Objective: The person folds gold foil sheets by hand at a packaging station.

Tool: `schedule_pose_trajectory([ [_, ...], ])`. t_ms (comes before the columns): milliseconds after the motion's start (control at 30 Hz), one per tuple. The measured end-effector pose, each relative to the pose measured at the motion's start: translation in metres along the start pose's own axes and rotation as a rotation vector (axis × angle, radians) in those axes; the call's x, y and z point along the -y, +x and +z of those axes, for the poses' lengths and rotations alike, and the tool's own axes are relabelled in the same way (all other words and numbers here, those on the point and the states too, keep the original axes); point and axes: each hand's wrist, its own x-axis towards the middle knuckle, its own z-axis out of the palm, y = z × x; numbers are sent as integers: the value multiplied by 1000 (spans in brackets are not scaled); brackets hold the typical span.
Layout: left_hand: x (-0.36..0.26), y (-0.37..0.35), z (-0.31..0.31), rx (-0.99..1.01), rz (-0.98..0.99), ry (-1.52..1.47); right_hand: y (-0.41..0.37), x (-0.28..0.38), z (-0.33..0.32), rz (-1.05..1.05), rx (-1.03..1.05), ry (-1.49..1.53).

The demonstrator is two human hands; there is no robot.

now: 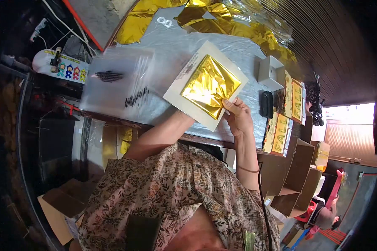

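Note:
A folded square of shiny gold foil (pixel 205 85) lies flat on a pale card (pixel 197 113), tilted above the table. My right hand (pixel 240 115) pinches the lower right corner of the foil, its thumb on top and the fingers curled beneath. The left forearm (pixel 167 129) reaches in under the card. Behind the card my left hand is hidden, so its fingers do not show. Left of the card is a stack of clear plastic bags (pixel 117 83) with dark print.
Gold foil balloons (pixel 222 27) spread along the table's (pixel 171 46) far side. To the right stand a white open box (pixel 271 73), a dark case (pixel 266 104) and printed boxes (pixel 282 134). Cardboard cartons (pixel 299 175) are stacked beyond. Another person (pixel 324 215) is at the lower right.

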Motion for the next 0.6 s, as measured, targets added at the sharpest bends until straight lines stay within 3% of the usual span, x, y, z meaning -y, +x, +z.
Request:
schedule_pose_trajectory([
  [33,0,-4,4,-147,6,194,-1,1,2,26,24,32],
  [200,6,-8,-27,-51,-136,-16,-10,4,22,127,15,140],
  [267,9,-6,-6,-47,-76,-30,-6,-3,16,94,87,123],
  [300,7,1,-18,210,-101,-108,-5,-3,12,92,86,124],
  [333,3,1,-10,211,-104,-108,-3,-1,8,99,109,135],
  [400,-9,-4,9,-44,-41,43,-4,1,3,103,127,153],
  [433,-17,-3,0,40,29,258,-5,2,2,95,121,153],
  [467,-26,-7,6,39,24,258,-7,2,1,89,116,151],
  [533,-42,-15,20,90,-59,-138,-4,1,-7,87,103,125],
  [600,-44,-18,27,130,-72,-158,-1,-4,-14,94,91,103],
])
